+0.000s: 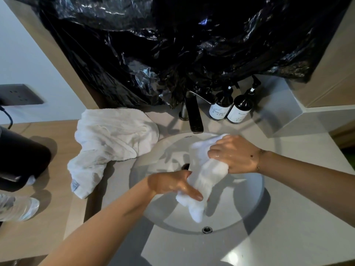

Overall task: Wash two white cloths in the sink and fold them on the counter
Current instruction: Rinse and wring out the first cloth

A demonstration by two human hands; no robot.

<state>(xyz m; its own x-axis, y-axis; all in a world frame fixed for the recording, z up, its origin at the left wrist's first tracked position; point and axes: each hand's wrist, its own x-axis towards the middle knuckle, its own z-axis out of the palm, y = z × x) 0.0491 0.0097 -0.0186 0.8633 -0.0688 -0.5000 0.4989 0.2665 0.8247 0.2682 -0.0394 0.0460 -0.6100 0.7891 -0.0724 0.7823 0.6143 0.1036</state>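
Your right hand (235,153) is gripping the far end of a bunched wet white cloth (204,176), and your left hand (172,184) is pinching its near end, holding it above the round sink (247,206). The second white cloth (113,141) is lying crumpled on the counter (288,237) to the left, possibly overlapping the sink's rim. A dark faucet (194,116) and two pump bottles (230,106) are standing at the far side.

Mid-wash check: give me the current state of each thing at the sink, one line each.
Cloth in hands: bunched, held over the basin.
Second cloth: crumpled on the counter, unfolded.
Left hand: grips the cloth's lower end.
Right hand: grips its upper end.
Faucet: no water visibly running.
Sink: not filled.
Pump bottles: upright behind the basin.
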